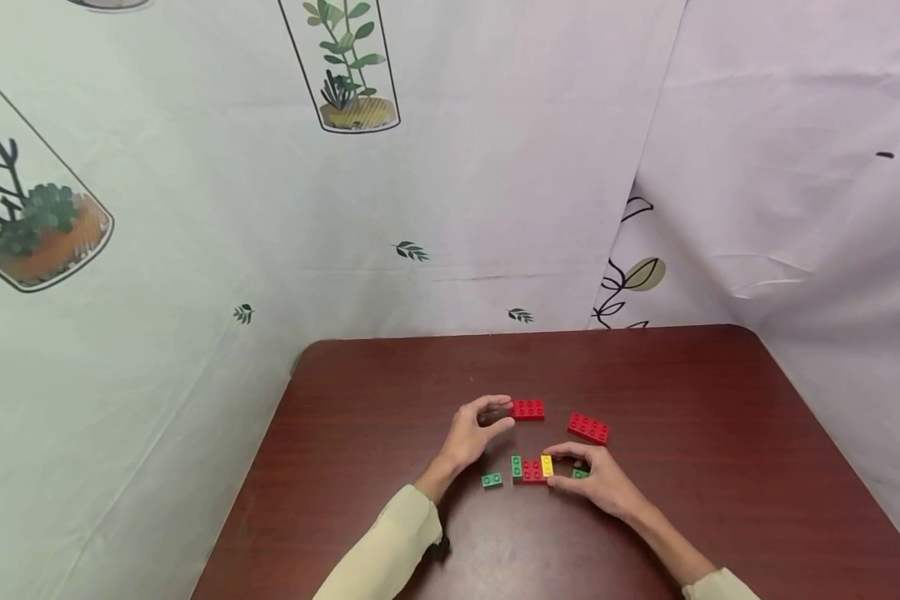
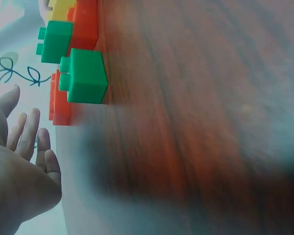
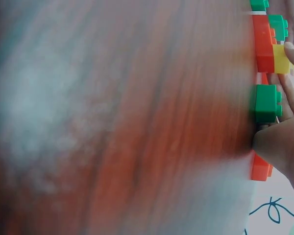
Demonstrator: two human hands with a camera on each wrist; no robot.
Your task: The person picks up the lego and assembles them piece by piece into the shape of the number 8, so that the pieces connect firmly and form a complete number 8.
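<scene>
A red toy building brick (image 1: 532,472) lies on the table with a green brick (image 1: 517,467) across its left end. Across its right end sits a yellow brick (image 1: 547,466), pinched between the thumb and fingers of my right hand (image 1: 602,481). In the right wrist view the yellow brick (image 3: 281,59) rests against the red one's studded side. My left hand (image 1: 470,435) is raised with loosely spread fingers and holds nothing. Its fingertips are near a farther red brick (image 1: 528,410); the head view does not show whether they touch.
A loose green brick (image 1: 492,481) lies left of the joined bricks. Another green brick (image 1: 581,474) is partly hidden behind my right hand. One more red brick (image 1: 589,428) lies beyond that hand. The brown table (image 1: 390,375) meets a printed fabric backdrop (image 1: 465,200).
</scene>
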